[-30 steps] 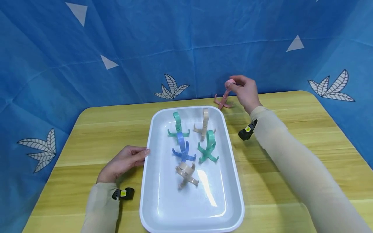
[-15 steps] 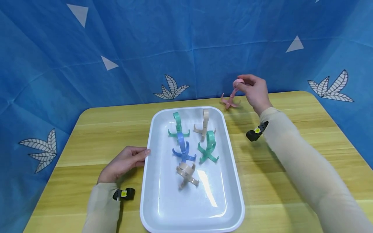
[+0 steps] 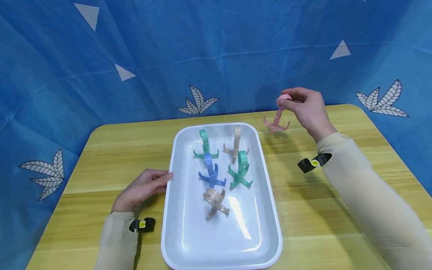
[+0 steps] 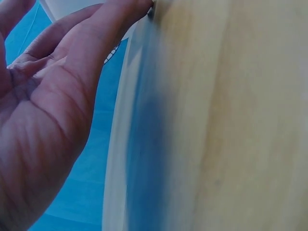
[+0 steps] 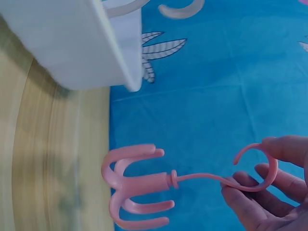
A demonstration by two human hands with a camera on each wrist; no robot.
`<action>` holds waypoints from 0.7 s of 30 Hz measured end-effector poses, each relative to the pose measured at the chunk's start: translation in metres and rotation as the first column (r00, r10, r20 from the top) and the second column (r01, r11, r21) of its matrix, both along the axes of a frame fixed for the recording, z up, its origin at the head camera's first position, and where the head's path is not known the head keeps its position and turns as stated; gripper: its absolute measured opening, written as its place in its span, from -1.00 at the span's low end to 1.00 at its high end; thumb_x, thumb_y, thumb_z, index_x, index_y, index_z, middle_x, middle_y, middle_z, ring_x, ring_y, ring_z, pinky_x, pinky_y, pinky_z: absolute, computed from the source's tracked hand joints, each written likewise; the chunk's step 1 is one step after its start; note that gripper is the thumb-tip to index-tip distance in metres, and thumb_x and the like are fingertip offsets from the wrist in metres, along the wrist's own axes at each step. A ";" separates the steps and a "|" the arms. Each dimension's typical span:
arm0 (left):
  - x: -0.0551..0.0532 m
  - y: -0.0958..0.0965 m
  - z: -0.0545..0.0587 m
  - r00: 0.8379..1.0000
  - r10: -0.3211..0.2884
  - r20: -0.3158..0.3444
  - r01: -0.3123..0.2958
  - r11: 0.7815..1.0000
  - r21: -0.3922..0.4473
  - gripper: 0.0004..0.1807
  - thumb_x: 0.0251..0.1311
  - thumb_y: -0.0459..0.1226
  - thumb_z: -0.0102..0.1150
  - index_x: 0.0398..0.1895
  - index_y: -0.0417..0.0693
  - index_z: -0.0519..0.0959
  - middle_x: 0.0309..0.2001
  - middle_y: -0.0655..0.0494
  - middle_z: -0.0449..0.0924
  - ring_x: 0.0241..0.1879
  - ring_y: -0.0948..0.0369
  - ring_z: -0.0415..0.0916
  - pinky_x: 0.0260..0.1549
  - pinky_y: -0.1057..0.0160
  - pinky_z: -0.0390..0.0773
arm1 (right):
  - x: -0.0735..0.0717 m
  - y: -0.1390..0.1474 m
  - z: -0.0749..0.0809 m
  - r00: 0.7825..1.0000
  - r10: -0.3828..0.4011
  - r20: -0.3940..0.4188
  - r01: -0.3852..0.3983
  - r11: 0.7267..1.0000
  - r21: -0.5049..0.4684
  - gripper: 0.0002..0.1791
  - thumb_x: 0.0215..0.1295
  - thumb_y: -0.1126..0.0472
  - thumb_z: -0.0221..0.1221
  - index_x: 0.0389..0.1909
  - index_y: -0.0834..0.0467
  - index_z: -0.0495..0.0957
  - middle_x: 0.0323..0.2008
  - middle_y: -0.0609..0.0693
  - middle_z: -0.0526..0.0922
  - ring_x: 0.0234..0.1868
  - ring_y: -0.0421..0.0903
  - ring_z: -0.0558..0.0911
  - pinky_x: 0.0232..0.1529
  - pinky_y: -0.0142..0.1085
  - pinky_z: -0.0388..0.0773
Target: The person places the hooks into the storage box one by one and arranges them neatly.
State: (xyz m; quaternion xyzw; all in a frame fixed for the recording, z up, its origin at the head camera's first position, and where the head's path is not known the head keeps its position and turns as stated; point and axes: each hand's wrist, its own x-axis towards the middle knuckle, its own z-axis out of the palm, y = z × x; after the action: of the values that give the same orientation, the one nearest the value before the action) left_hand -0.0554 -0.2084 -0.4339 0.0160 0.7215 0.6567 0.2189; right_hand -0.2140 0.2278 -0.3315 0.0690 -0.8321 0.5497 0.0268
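Note:
My right hand (image 3: 308, 108) pinches the curved top of a pink four-pronged hanging hook (image 3: 276, 119), which hangs prongs-down to the right of the tray. In the right wrist view the whole pink hook (image 5: 144, 185) shows, with thumb and fingers on its open loop. My left hand (image 3: 145, 187) holds the left rim of a white tray (image 3: 168, 225), thumb over the edge. Inside stand a green hook (image 3: 205, 146) and a beige hook (image 3: 236, 142) at the far end, then a blue hook (image 3: 211, 172), another green hook (image 3: 241, 172) and a nearer beige hook (image 3: 216, 202).
The wooden table (image 3: 337, 195) extends to both sides of the tray. A blue cloth (image 3: 270, 45) printed with leaves and white triangles hangs right behind the table's far edge. Each wrist wears a black strapped camera.
My right hand has drawn the pink hook rightward and a little nearer, away from the tray's far corner. My left hand and the hooks in the tray stay put.

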 end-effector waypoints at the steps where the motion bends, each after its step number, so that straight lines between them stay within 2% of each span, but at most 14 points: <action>1: 0.000 0.000 0.000 1.000 0.001 0.001 -0.001 1.000 0.001 -0.45 0.44 -0.13 0.10 0.26 -0.43 0.42 0.13 -0.24 0.54 0.02 -0.04 0.60 0.00 0.04 0.59 | 0.003 0.001 0.002 1.000 -0.004 -0.008 0.004 1.000 0.005 -0.50 0.32 -0.01 0.27 0.19 0.15 0.57 0.06 0.06 0.58 0.05 -0.08 0.54 0.04 -0.26 0.49; 6: 0.001 0.001 0.000 1.000 0.006 0.000 -0.006 1.000 -0.009 -0.44 0.44 -0.13 0.10 0.25 -0.45 0.42 0.11 -0.25 0.55 0.01 -0.04 0.60 0.00 0.05 0.60 | 0.017 0.010 0.007 0.999 -0.026 -0.022 0.027 1.000 0.015 -0.47 0.31 -0.05 0.28 0.19 0.16 0.57 0.08 0.06 0.56 0.06 -0.08 0.53 0.03 -0.31 0.50; 13: 0.001 0.001 0.001 1.000 -0.002 -0.002 0.002 1.000 -0.002 -0.43 0.43 -0.12 0.10 0.26 -0.44 0.42 0.12 -0.24 0.54 0.03 -0.04 0.59 0.02 0.05 0.58 | 0.037 0.021 0.014 0.999 -0.008 -0.048 0.010 0.999 0.037 -0.49 0.32 -0.02 0.27 0.17 0.20 0.57 0.04 0.05 0.59 0.02 -0.12 0.55 -0.04 -0.41 0.50; 21: 0.001 0.000 0.001 1.000 0.002 0.002 -0.002 1.000 -0.005 -0.44 0.44 -0.12 0.10 0.26 -0.44 0.42 0.12 -0.25 0.54 0.02 -0.05 0.60 0.01 0.06 0.59 | 0.063 0.026 0.022 0.999 0.029 -0.025 -0.025 0.992 0.128 -0.47 0.31 -0.10 0.26 0.17 0.13 0.57 0.05 -0.03 0.63 0.03 -0.20 0.58 0.00 -0.38 0.47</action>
State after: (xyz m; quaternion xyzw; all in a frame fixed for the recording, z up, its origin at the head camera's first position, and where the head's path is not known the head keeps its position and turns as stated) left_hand -0.0545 -0.2079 -0.4329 0.0141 0.7229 0.6552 0.2188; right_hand -0.1505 0.2542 -0.3092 0.0891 -0.8640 0.4949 0.0261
